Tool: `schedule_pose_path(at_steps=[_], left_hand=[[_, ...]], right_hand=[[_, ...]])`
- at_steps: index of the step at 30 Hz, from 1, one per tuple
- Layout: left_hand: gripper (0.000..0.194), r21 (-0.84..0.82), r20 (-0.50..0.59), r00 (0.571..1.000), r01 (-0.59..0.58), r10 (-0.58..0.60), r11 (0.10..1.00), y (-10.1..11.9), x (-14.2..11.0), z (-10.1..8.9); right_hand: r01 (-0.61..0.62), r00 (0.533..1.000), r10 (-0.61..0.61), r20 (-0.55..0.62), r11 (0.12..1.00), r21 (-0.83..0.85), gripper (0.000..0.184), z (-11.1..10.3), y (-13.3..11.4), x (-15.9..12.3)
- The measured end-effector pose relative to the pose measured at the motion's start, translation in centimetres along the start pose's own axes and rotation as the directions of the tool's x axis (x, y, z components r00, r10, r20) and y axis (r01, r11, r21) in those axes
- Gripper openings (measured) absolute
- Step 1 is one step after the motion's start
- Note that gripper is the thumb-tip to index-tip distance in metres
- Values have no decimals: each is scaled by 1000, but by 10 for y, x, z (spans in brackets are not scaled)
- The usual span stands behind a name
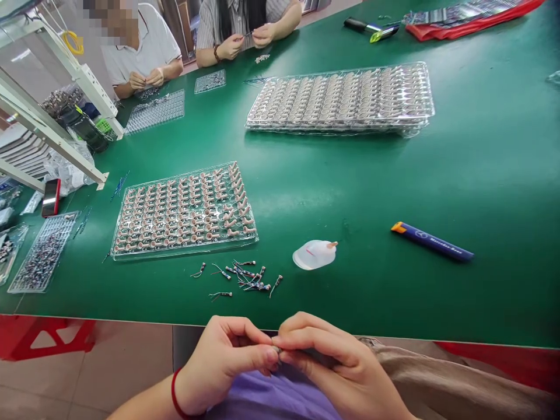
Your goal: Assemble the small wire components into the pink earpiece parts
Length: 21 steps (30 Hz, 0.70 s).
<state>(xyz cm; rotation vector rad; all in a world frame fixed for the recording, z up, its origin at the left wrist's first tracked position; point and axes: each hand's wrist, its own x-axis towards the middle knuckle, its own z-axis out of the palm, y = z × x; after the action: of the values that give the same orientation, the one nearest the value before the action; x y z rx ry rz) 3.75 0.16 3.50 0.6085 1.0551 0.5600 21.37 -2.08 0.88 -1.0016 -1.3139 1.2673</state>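
Note:
My left hand (236,359) and my right hand (326,364) meet over my lap, just in front of the table edge. Fingertips of both hands pinch one tiny greyish piece (276,349), mostly hidden between them, so its kind does not show. On the table beyond lies a loose pile of small wired parts (254,277) with thin leads. Behind it, a clear plastic tray (184,252) holds rows of beige earbud-shaped pieces. A translucent white squeeze bottle (312,255) with a tan tip lies to the right of the pile.
A blue box cutter (433,242) lies at right on the green table (332,175). Stacked filled trays (341,99) stand farther back. At left are a tray of small parts (41,254), a red-edged phone (51,198) and a white frame (87,87). Two people work across the table.

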Motion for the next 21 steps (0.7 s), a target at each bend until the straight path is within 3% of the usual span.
schedule_pose_path(at_steps=[8, 16, 21], left_hand=[[25, 12, 28, 999, -31, 30, 999, 1, -1, 0], [24, 16, 30, 998, -58, 57, 998, -2, 0, 0], [28, 109, -22, 996, -81, 84, 991, -1, 2, -2]], right_hand=[[0, 999, 2, -52, 1000, 30, 17, 3, -2, 0], [-7, 998, 12, -68, 997, 73, 12, 4, 2, -1], [17, 999, -18, -41, 999, -36, 14, -5, 11, 0]])
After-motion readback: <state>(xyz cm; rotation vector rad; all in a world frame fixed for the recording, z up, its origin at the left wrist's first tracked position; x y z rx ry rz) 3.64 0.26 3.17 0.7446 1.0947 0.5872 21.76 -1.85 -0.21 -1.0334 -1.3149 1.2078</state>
